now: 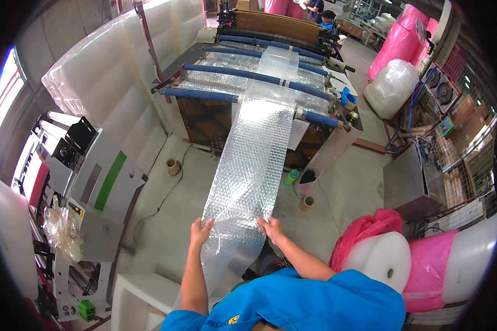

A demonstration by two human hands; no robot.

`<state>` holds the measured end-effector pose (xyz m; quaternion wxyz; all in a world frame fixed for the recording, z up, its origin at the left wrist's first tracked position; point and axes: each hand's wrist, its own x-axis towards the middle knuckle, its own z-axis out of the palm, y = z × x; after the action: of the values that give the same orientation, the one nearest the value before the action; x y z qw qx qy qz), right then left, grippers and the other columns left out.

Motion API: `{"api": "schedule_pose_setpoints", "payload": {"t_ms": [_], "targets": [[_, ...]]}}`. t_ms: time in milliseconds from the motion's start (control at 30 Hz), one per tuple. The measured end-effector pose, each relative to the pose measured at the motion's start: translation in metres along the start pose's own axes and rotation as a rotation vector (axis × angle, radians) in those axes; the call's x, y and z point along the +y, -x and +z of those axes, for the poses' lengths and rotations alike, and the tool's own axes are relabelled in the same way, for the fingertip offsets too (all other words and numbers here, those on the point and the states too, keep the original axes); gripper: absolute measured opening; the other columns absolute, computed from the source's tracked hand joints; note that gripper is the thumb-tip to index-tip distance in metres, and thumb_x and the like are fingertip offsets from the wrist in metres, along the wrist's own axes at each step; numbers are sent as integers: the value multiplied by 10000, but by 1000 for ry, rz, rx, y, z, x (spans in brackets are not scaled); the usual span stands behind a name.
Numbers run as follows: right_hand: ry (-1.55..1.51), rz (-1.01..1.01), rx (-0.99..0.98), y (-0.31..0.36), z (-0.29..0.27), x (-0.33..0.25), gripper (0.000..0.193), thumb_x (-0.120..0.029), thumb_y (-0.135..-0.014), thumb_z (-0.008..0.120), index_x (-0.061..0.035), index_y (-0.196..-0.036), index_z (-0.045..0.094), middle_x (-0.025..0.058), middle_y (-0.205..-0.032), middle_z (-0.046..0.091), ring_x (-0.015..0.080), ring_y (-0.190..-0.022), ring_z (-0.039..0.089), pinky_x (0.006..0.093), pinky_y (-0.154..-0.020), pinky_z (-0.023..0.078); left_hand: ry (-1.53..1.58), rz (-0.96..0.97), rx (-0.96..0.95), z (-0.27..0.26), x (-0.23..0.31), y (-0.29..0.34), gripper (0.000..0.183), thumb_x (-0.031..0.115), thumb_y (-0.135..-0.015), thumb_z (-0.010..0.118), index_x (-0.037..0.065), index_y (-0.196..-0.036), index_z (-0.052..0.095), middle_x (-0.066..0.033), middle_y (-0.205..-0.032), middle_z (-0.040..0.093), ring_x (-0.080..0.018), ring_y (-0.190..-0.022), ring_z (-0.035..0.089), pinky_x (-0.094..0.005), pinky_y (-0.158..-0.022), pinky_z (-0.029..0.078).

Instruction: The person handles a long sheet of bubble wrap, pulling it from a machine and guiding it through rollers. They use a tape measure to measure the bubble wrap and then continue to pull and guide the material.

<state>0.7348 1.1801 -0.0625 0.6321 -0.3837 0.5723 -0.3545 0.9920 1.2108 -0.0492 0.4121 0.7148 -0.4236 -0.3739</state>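
Note:
A long strip of clear bubble wrap (pixel 254 149) runs from the blue rollers of a machine (pixel 204 96) down toward my body. Its left edge is pinched in my left hand (pixel 200 232), thumb on top. On the opposite edge, my right hand (pixel 272 229) grips it the same way, at about the same height. Between the two hands the film sags and shines with glare. Below them its loose end hangs down in front of my blue shirt, and part of that end is hidden by my arms. The fingers under the film are mostly hidden.
Left stands a grey machine with a green stripe (pixel 111 181). White foam rolls (pixel 378 256) and pink wrapped rolls (pixel 431 265) lie at my right. Cardboard cores (pixel 173 166), a green bottle (pixel 291 176) and cables are on the floor. A person (pixel 327 23) stands far back.

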Motion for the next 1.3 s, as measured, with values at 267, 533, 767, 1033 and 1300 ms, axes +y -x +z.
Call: {"api": "schedule_pose_setpoints", "payload": {"t_ms": [267, 533, 767, 1033, 1300], "targets": [[-44, -39, -46, 6, 3, -4, 255, -312, -768, 578, -61, -772, 533, 37, -667, 577, 72, -502, 471, 205, -436, 375, 93, -30, -27, -16, 14, 8, 334, 313, -702, 630, -10, -739, 554, -30, -589, 546, -96, -505, 481, -270, -471, 395], [-16, 6, -54, 4, 3, -3, 265, -315, -775, 569, -54, -771, 527, 41, -690, 581, 78, -528, 487, 208, -444, 382, -104, -43, -56, -18, 24, 12, 354, 320, -662, 652, -7, -774, 581, -60, -566, 559, -130, -507, 524, -296, -508, 420], [96, 52, -104, -29, -21, 34, 297, -294, -754, 598, -12, -845, 581, 36, -744, 590, 83, -607, 522, 215, -541, 418, -79, -143, -119, 0, 4, -3, 343, 289, -670, 657, -10, -823, 589, -65, -642, 589, -129, -573, 542, -297, -561, 432], [296, 117, -129, -40, -25, 64, 246, -276, -729, 619, -51, -825, 641, 18, -755, 620, 80, -679, 525, 238, -633, 421, -58, -202, -207, 12, -57, -14, 419, 262, -646, 700, -38, -905, 567, -108, -784, 610, -138, -698, 562, -287, -652, 447], [49, 73, -27, -89, -36, 31, 272, -288, -750, 598, -32, -837, 619, 33, -751, 614, 88, -668, 537, 233, -607, 426, -89, -225, -174, 50, -16, -69, 473, 312, -631, 704, -37, -920, 567, -123, -814, 610, -169, -732, 576, -290, -684, 443]]}}
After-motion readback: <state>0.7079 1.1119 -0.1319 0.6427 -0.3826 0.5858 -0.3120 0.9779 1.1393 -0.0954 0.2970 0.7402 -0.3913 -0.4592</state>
